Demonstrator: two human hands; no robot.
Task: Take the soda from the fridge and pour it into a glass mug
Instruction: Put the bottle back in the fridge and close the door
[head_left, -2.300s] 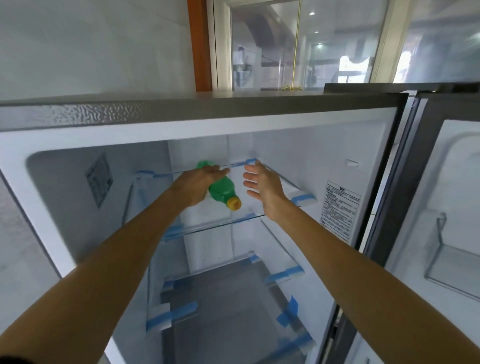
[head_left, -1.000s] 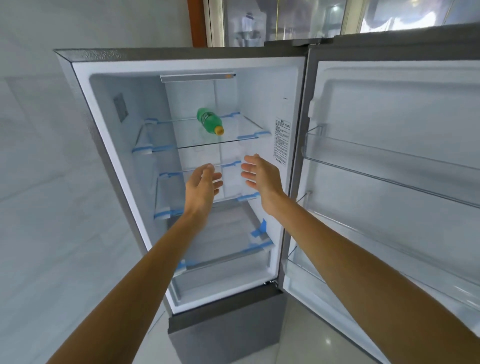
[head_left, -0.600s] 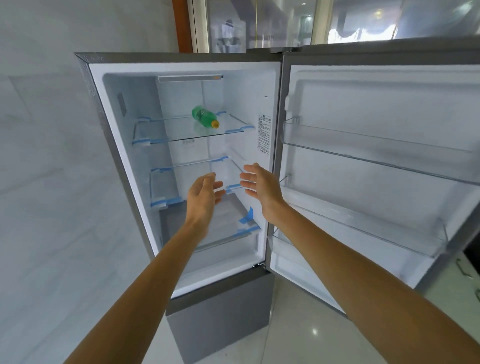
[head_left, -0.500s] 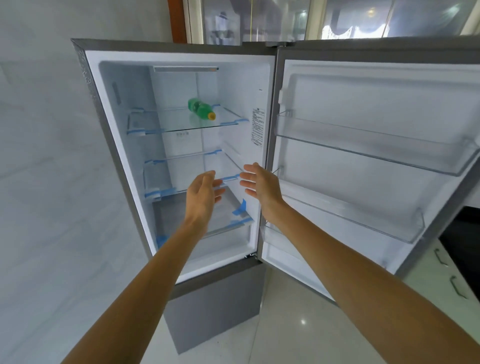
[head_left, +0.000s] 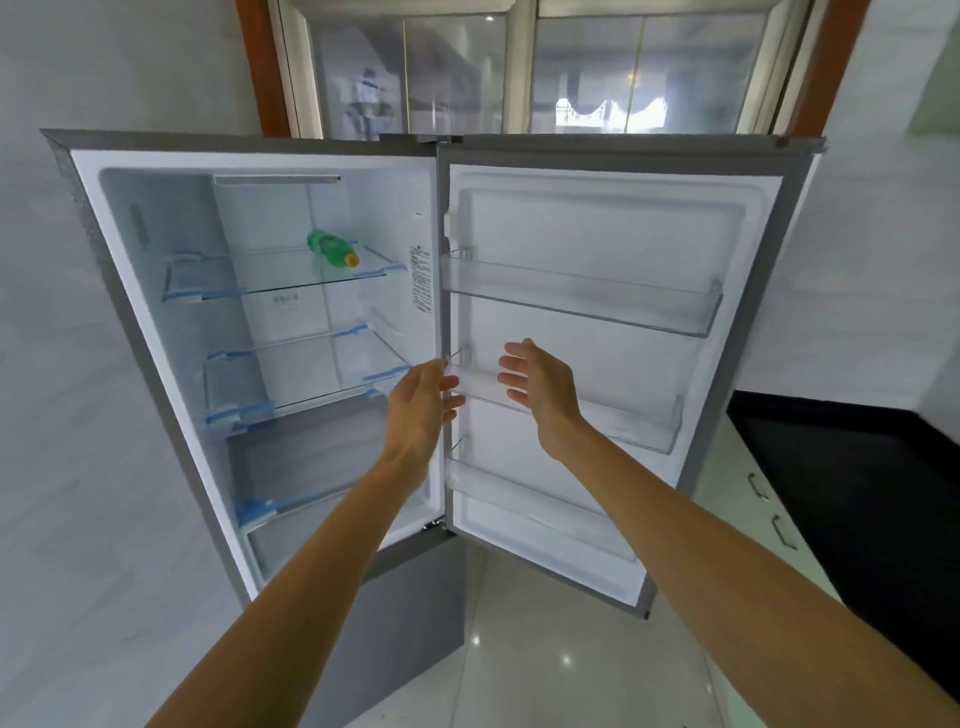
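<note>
We see an open fridge (head_left: 171, 218) from a head-worn camera, with two bare arms stretched forward in front of it. Its door (head_left: 597, 223) is swung wide to the right, showing white lining and clear plastic bins.

The soda bottle (head_left: 332, 248) is green with a yellow-orange cap. It lies on its side toward the far right of the top glass shelf (head_left: 270, 278) inside the fridge, cap pointing near and right. It is well apart from both hands, above them and to their left.

The left hand (head_left: 418, 410) is raised in front of the hinge edge where the fridge's inside meets the door. Its fingers are loosely extended and slightly bent, and it grips nothing. The right hand (head_left: 537, 387) is just to the right of it, in front of the middle door bin (head_left: 639, 426). Its fingers are relaxed and spread a little, also holding nothing. The palms face each other with a gap between them.

Two more glass shelves with blue tape at their edges sit below the top one. Behind the fridge we see a window (head_left: 519, 67) in a wooden frame. A pale wall (head_left: 78, 467) runs along the left, a black countertop (head_left: 857, 467) lies at the right, and a glossy light floor (head_left: 545, 649) is below.
</note>
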